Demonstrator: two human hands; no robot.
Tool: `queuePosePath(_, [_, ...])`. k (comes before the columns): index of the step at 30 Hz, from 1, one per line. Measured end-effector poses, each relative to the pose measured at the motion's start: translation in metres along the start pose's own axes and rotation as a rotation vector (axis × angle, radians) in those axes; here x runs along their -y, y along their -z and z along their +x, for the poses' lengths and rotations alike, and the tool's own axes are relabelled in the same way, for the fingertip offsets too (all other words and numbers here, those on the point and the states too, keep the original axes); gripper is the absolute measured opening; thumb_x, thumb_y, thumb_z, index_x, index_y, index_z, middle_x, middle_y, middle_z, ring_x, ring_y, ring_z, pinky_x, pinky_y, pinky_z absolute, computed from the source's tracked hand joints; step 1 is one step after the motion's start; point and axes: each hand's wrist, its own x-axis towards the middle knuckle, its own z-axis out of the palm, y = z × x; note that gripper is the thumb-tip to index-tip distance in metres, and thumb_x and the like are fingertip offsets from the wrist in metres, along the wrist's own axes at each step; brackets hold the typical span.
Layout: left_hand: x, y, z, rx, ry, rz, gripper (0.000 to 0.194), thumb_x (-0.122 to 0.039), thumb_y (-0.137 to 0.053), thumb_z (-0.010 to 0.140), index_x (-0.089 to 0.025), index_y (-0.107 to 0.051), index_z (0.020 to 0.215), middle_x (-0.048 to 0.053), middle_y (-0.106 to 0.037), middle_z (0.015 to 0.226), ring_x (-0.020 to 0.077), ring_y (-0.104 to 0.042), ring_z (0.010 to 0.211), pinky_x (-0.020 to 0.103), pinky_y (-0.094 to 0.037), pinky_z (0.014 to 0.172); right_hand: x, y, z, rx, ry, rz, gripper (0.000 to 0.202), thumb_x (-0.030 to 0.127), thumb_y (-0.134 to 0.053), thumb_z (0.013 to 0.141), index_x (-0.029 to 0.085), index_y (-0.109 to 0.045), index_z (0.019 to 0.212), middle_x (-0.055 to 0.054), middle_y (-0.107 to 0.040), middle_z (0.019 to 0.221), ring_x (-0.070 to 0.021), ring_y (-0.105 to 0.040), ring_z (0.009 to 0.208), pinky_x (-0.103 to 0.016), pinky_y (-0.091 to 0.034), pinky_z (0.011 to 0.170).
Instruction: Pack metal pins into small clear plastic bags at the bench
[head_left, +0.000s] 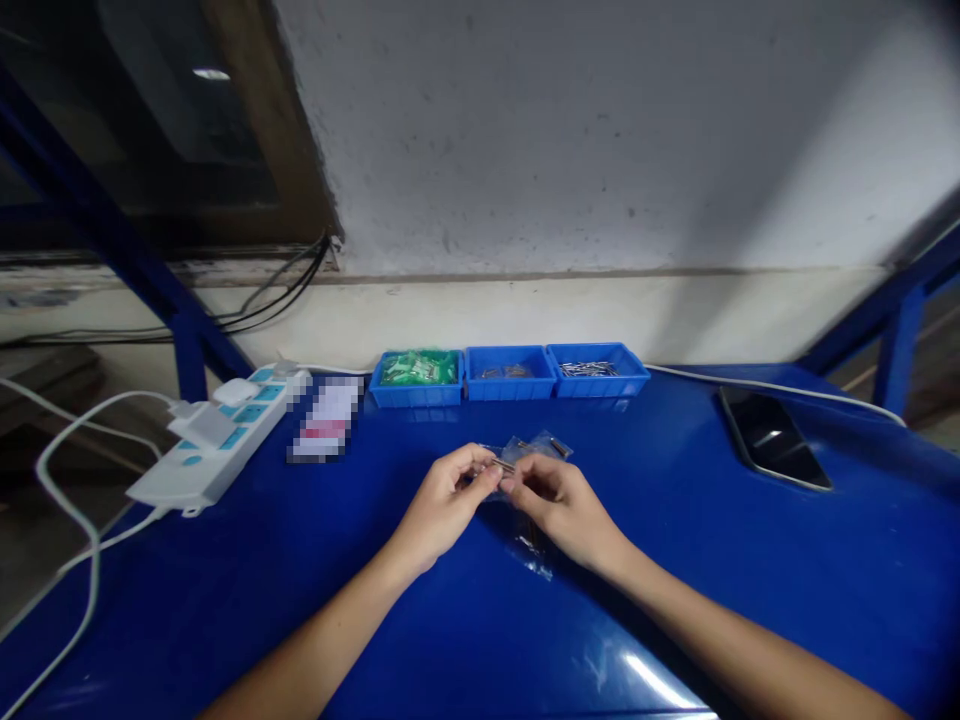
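Near the middle of the blue table, my left hand [452,497] and my right hand [564,505] meet, fingertips pinched on a small thin metal piece [504,465] between them. Small clear plastic bags [546,447] with metal pieces inside lie just behind my right hand. Another clear bag [531,562] lies in front of the hands, partly hidden by my right hand. Beyond stand three blue bins: the left bin [417,395] holds green packets, the middle bin [511,388] a few small pieces, and the right bin [600,385] many thin metal pins.
A white power strip [217,440] with plugs and cables lies at the left, beside a blurred card [327,420]. A dark phone [774,438] rests at the right. A white cable runs along the table's back edge, below the wall.
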Motion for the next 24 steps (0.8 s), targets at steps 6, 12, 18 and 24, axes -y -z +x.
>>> queuePosePath(6, [-0.001, 0.001, 0.0, -0.011, 0.047, 0.007, 0.025, -0.038, -0.054, 0.084, -0.016, -0.063, 0.088, 0.004, -0.063, 0.084, 0.016, -0.057, 0.082, 0.024, -0.041, 0.071, 0.005, 0.009, -0.003, -0.104, 0.233, -0.271, 0.013, 0.027, -0.052, 0.086, 0.017, -0.057, 0.079, 0.002, -0.053, 0.06, -0.0093, -0.046, 0.052, -0.021, -0.037, 0.051])
queuePosePath(12, [-0.002, 0.001, -0.003, 0.107, 0.123, -0.158, 0.04, -0.049, -0.046, 0.086, -0.013, -0.064, 0.084, 0.005, -0.062, 0.076, 0.0136, -0.056, 0.07, 0.024, -0.04, 0.061, 0.007, 0.023, -0.003, -0.122, 0.647, -0.503, 0.021, 0.008, -0.048, 0.085, 0.018, -0.061, 0.099, -0.004, -0.06, 0.075, -0.0137, -0.054, 0.067, -0.026, -0.043, 0.061])
queuePosePath(18, [-0.005, 0.002, -0.001, 0.034, 0.093, -0.116, 0.019, -0.031, -0.061, 0.08, -0.013, -0.065, 0.087, 0.002, -0.061, 0.073, 0.0121, -0.055, 0.068, 0.024, -0.042, 0.065, 0.007, 0.023, -0.003, -0.034, 0.525, -0.337, 0.024, 0.012, -0.05, 0.082, 0.02, -0.061, 0.102, -0.005, -0.06, 0.085, -0.0156, -0.056, 0.075, -0.03, -0.046, 0.068])
queuePosePath(24, [-0.002, 0.006, 0.0, -0.058, -0.035, 0.034, 0.016, -0.025, -0.058, 0.081, -0.015, -0.065, 0.092, 0.005, -0.066, 0.086, 0.0155, -0.06, 0.078, 0.026, -0.045, 0.072, 0.011, 0.014, 0.001, 0.074, -0.08, 0.252, 0.029, 0.042, -0.048, 0.088, 0.017, -0.055, 0.101, -0.002, -0.06, 0.075, -0.0137, -0.057, 0.066, -0.026, -0.043, 0.058])
